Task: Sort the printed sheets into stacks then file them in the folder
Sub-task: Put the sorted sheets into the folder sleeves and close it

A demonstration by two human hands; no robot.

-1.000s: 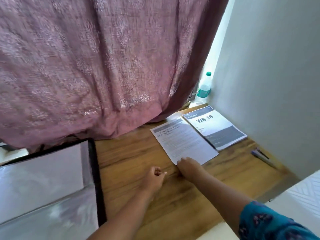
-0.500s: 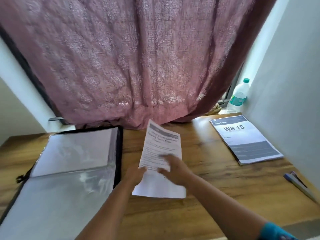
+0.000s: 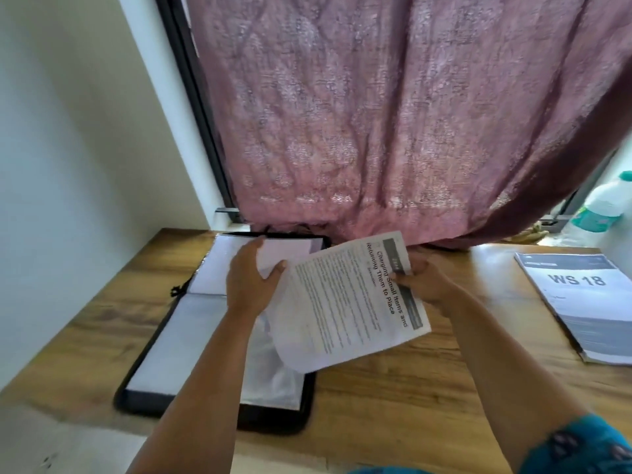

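My fingers (image 3: 415,268) of the right hand (image 3: 427,285) pinch the header edge of a printed sheet (image 3: 349,302), thumb on top over the grey title band, the other fingers curled beneath the paper. My left hand (image 3: 251,285) holds up a clear plastic sleeve (image 3: 273,258) of the folder (image 3: 191,336), thumb and fingers curled round its free edge. The sheet hangs tilted in the air, turned sideways so its bold title runs down the page, its lower corner drooping over the right side of the folder.

The folder, black-edged and opened flat, lies on the wooden counter (image 3: 427,388) with its far end just under the hem of a pink patterned curtain (image 3: 393,114). A small black tag (image 3: 176,290) sticks out from the left edge of the folder at its middle fold.

Well to the right of the folder, a stack of sheets (image 3: 581,302) marked "WS 18" rests flat on the counter, apart from the one I hold. Beyond that stack, further right of the folder, a plastic bottle (image 3: 605,206) with a green label stands by the window frame. My right sleeve (image 3: 588,449) is teal with a dark print.
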